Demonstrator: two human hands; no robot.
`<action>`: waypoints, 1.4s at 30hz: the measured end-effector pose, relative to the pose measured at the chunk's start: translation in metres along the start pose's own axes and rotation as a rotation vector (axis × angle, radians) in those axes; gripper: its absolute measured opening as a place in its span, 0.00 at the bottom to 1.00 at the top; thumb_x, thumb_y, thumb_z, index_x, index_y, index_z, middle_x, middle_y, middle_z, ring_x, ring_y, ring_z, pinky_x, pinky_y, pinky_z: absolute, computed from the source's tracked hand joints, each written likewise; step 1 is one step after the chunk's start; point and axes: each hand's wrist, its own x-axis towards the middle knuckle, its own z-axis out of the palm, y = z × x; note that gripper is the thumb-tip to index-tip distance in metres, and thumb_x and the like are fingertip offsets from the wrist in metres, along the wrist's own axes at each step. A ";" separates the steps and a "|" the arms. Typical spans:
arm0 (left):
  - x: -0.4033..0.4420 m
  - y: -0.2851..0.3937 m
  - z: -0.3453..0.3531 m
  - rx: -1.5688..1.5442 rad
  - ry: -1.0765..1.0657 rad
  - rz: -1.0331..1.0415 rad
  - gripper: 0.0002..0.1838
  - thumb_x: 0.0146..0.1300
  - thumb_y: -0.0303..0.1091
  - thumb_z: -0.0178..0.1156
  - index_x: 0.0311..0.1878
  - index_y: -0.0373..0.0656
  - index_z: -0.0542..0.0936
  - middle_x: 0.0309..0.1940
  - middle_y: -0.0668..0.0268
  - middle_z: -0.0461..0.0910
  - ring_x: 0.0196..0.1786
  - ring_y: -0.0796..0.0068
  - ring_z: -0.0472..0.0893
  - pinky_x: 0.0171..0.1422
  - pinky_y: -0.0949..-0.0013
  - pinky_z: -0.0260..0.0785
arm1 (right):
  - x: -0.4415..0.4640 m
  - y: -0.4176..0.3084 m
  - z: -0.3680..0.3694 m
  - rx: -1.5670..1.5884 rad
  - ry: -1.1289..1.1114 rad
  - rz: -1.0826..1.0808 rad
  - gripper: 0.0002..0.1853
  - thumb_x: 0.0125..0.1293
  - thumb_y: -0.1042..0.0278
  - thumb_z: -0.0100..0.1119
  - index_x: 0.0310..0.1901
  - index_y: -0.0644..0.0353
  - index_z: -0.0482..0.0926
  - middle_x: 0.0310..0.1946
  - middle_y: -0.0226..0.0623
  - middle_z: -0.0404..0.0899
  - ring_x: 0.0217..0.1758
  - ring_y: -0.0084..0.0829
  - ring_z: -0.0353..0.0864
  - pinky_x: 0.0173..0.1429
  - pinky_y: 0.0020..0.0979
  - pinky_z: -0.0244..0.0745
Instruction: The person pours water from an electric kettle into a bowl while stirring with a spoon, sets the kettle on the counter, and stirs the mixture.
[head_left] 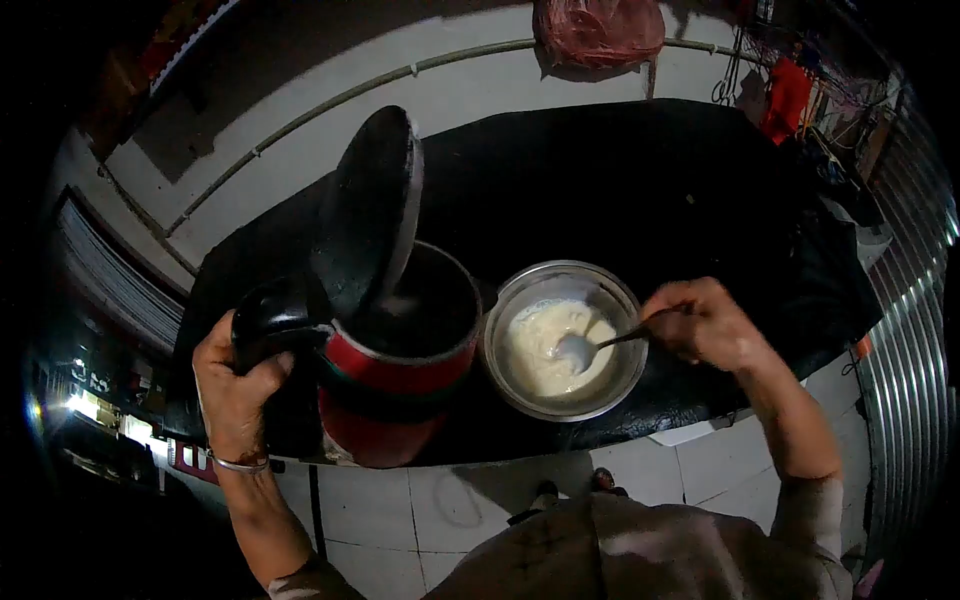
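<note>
A red and black electric kettle (pixel 400 375) with its black lid (pixel 370 200) flipped up is at the left. My left hand (pixel 235 380) is wrapped round the kettle's black handle (pixel 275 325); the kettle's inside is dark and I cannot make out what it holds. Just right of the kettle sits a round metal bowl (pixel 565 410) with a pale, creamy mixture (pixel 540 350) in it. A metal spoon (pixel 610 342) is gripped by its handle in my right hand (pixel 705 325). The spoon's head rests in the mixture, partly coated.
The table has a black, wrinkled cover (pixel 590 170). A pinkish plastic bag (pixel 600 35) hangs on the wall, below it a pipe (pixel 470 55). A red cloth (pixel 788 100) and cables are at the back right, beside a corrugated metal sheet (pixel 905 330). Floor tiles (pixel 370 510) show below.
</note>
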 end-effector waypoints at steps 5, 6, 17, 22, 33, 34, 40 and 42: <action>0.000 -0.006 -0.003 -0.048 -0.005 0.023 0.20 0.37 0.26 0.59 0.40 0.37 0.79 0.30 0.72 0.79 0.31 0.83 0.75 0.41 0.80 0.66 | -0.004 -0.001 -0.014 -0.126 0.250 -0.061 0.06 0.56 0.77 0.49 0.31 0.66 0.76 0.17 0.28 0.70 0.16 0.16 0.65 0.19 0.21 0.58; 0.000 -0.007 -0.004 -0.043 -0.007 0.015 0.20 0.38 0.25 0.59 0.41 0.37 0.79 0.30 0.72 0.79 0.32 0.83 0.76 0.41 0.79 0.66 | 0.001 0.002 -0.011 -0.125 0.242 -0.060 0.05 0.56 0.77 0.50 0.31 0.66 0.76 0.17 0.29 0.70 0.17 0.16 0.66 0.21 0.21 0.59; -0.002 -0.007 -0.002 -0.062 0.014 0.029 0.22 0.38 0.26 0.59 0.43 0.36 0.79 0.31 0.71 0.79 0.33 0.82 0.76 0.43 0.79 0.67 | 0.021 0.007 -0.001 0.002 0.257 -0.007 0.04 0.57 0.75 0.51 0.31 0.63 0.76 0.14 0.30 0.68 0.11 0.19 0.63 0.15 0.22 0.56; -0.001 -0.010 -0.006 -0.033 0.008 0.029 0.22 0.37 0.27 0.59 0.42 0.36 0.79 0.30 0.71 0.79 0.32 0.83 0.76 0.42 0.80 0.67 | 0.024 0.008 0.005 0.050 0.289 0.109 0.04 0.57 0.78 0.49 0.29 0.66 0.75 0.14 0.30 0.68 0.11 0.19 0.62 0.14 0.21 0.56; -0.003 -0.009 -0.005 -0.032 0.035 0.002 0.21 0.37 0.26 0.59 0.41 0.37 0.79 0.28 0.72 0.79 0.29 0.85 0.74 0.37 0.81 0.65 | 0.013 0.004 0.004 -0.022 0.329 0.111 0.04 0.57 0.77 0.49 0.29 0.65 0.75 0.14 0.29 0.67 0.12 0.19 0.62 0.13 0.21 0.57; -0.003 -0.010 -0.005 -0.032 0.036 0.002 0.21 0.37 0.26 0.59 0.41 0.37 0.79 0.28 0.72 0.79 0.29 0.85 0.74 0.37 0.81 0.65 | 0.013 0.003 0.004 -0.012 0.315 0.089 0.04 0.57 0.77 0.49 0.29 0.66 0.75 0.14 0.29 0.67 0.12 0.19 0.62 0.14 0.21 0.58; -0.003 -0.010 -0.005 -0.028 0.042 0.027 0.20 0.37 0.26 0.59 0.40 0.37 0.80 0.28 0.72 0.78 0.29 0.84 0.74 0.37 0.81 0.65 | 0.026 0.008 0.008 0.011 0.302 0.103 0.05 0.56 0.78 0.48 0.30 0.65 0.75 0.17 0.34 0.71 0.12 0.20 0.65 0.14 0.21 0.59; -0.002 -0.011 -0.008 -0.017 0.022 0.007 0.20 0.37 0.26 0.59 0.41 0.38 0.80 0.28 0.72 0.78 0.29 0.84 0.74 0.38 0.81 0.65 | 0.030 0.004 0.018 0.011 0.299 0.134 0.05 0.57 0.78 0.48 0.31 0.65 0.75 0.17 0.33 0.71 0.12 0.20 0.65 0.14 0.21 0.59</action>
